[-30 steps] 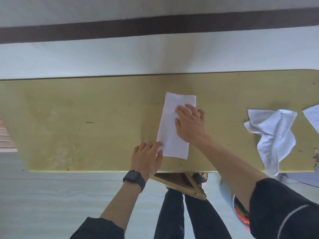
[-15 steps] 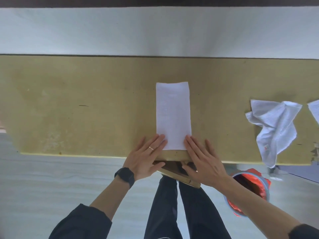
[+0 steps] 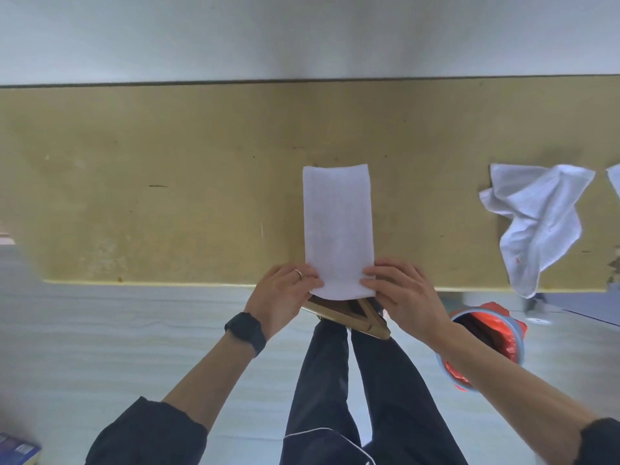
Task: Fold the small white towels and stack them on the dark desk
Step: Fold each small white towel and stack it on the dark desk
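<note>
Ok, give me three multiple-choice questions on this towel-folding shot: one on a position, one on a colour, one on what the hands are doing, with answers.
1. Where does the crumpled towel lie relative to the folded towel? A) to its left B) to its right C) on top of it
2. What colour is the watch on the left wrist? A) black B) white C) red
3. How do the left hand and right hand meet the folded towel? A) both hold its near corners B) both hover above it C) both press its far end
Answers: B, it lies toward the table's right end; A, the band is black; A, fingers curl over each near corner.
</note>
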The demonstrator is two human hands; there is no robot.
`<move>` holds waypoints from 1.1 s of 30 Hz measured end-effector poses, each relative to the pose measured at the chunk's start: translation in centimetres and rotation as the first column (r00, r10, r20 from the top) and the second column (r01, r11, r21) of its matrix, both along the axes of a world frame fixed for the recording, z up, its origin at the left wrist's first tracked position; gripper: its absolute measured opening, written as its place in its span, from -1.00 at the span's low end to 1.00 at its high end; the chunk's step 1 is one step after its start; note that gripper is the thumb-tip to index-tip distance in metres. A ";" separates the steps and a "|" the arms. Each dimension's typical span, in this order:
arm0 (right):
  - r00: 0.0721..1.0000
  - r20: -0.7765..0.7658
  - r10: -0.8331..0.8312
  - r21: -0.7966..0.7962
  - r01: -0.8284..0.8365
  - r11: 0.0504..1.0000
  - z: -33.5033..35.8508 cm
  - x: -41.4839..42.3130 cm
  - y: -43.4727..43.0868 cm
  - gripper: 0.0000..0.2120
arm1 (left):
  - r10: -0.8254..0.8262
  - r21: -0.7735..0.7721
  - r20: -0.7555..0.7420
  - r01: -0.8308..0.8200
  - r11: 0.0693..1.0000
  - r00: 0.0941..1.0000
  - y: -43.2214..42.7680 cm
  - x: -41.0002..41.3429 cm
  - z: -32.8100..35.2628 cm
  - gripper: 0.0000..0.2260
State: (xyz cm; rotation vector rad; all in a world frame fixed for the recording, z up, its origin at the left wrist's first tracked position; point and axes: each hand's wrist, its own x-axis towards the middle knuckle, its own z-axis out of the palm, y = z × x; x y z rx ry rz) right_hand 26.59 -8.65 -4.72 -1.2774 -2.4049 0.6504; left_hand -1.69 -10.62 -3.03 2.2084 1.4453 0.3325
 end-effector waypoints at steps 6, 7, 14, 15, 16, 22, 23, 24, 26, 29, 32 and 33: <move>0.900 -0.108 -0.422 -0.470 0.328 0.820 4.8 -2.5 5.1 -0.86 | 0.553 -0.674 0.026 -0.394 0.625 0.833 6.4 0.1 4.9 -0.75; 0.866 -0.091 -0.491 -0.555 0.366 0.747 5.3 -3.0 6.3 -0.91 | 0.607 -0.704 0.054 -0.401 0.586 0.793 7.5 -0.1 4.8 -0.73; 0.717 0.012 -0.697 -0.656 0.532 0.536 4.0 -6.8 12.7 -0.83 | 0.808 -0.767 0.158 -0.445 0.463 0.567 13.8 0.9 2.1 -0.67; 0.702 0.025 -0.712 -0.645 0.556 0.525 3.7 -7.0 13.2 -0.83 | 0.824 -0.760 0.143 -0.473 0.446 0.548 14.1 1.2 1.6 -0.66; 0.688 0.034 -0.725 -0.639 0.572 0.514 3.5 -7.2 13.5 -0.83 | 0.834 -0.744 0.127 -0.504 0.439 0.538 14.4 1.5 1.4 -0.69; 0.707 0.117 -0.698 -0.573 0.622 0.534 2.8 -7.9 14.7 -0.78 | 0.854 -0.645 0.096 -0.621 0.445 0.512 14.8 2.5 1.3 -0.79; 0.709 0.137 -0.692 -0.561 0.631 0.536 2.6 -8.0 14.7 -0.78 | 0.855 -0.641 0.095 -0.626 0.444 0.509 14.9 2.5 1.3 -0.80; 0.711 0.158 -0.685 -0.546 0.641 0.539 2.5 -8.0 14.8 -0.78 | 0.856 -0.636 0.097 -0.630 0.446 0.508 15.0 2.5 1.3 -0.81; 0.712 0.206 -0.672 -0.508 0.664 0.548 2.4 -8.2 14.9 -0.78 | 0.854 -0.621 0.097 -0.640 0.453 0.511 15.1 2.7 1.3 -0.82; 0.707 0.241 -0.664 -0.465 0.685 0.561 2.5 -8.3 15.1 -0.75 | 0.850 -0.596 0.085 -0.657 0.461 0.520 15.4 3.0 1.4 -0.81; 0.699 0.277 -0.659 -0.437 0.703 0.562 2.4 -8.6 15.6 -0.74 | 0.851 -0.594 0.060 -0.667 0.451 0.522 15.7 3.1 1.5 -0.81; 0.696 0.289 -0.658 -0.433 0.708 0.558 2.4 -8.7 15.7 -0.73 | 0.847 -0.586 0.049 -0.672 0.453 0.529 15.8 3.1 1.4 -0.81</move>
